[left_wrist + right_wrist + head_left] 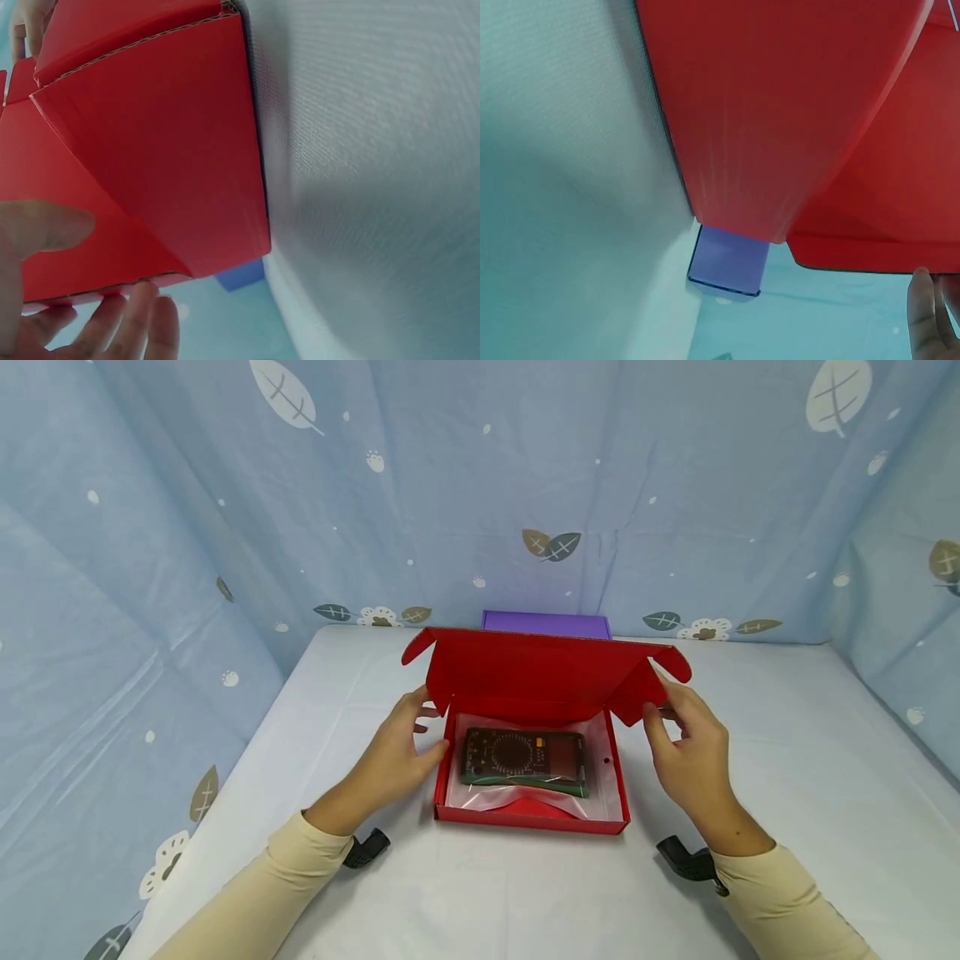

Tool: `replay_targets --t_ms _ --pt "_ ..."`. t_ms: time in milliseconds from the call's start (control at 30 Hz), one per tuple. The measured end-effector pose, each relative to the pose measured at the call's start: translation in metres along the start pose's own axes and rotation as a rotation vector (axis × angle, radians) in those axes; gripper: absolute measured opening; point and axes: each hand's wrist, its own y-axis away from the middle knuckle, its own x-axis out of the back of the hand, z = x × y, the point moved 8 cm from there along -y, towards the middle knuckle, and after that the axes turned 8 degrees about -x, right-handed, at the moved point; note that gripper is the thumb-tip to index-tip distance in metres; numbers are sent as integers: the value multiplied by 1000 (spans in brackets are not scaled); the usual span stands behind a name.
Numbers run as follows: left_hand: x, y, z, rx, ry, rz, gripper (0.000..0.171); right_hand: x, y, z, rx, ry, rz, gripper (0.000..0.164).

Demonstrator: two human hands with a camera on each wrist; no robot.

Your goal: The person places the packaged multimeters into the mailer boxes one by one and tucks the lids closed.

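An open red cardboard box [532, 820] stands on the table with its lid [517, 672] raised and side flaps hanging. Inside it a black digital multimeter [517, 756] with a green edge lies in a clear plastic bag [600, 777]. My left hand [401, 747] is at the box's left side; its fingers touch the outside of the lid, the thumb spread apart near the side wall. On the other side, my right hand [690, 743] pinches the lid's right flap between thumb and fingers. Some right fingertips are hidden behind the flap.
A purple box [547, 624] stands behind the red lid, mostly hidden. Black wrist-worn pieces stick out at the left cuff [315, 839] and right cuff [761, 877]. A white cloth covers the table [495, 902], and a blue leaf-patterned curtain [465, 468] hangs around it.
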Motion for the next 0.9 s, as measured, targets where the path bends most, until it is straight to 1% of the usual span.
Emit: replay_targets --t_ms 133,233,467,800,900 --pt "0 0 2 -24 -12 -2 81 0 0 0 1 9 -5 56" --pt "-1 0 2 -37 -11 -1 81 0 0 -1 2 23 -9 56" --pt "-1 1 2 -20 -7 -3 78 0 2 -2 10 27 -5 52" --pt "0 -1 2 -50 16 -28 80 -1 1 -4 21 19 -2 55" --pt "-1 -1 2 -39 18 -43 81 -1 1 -5 22 20 -7 55"
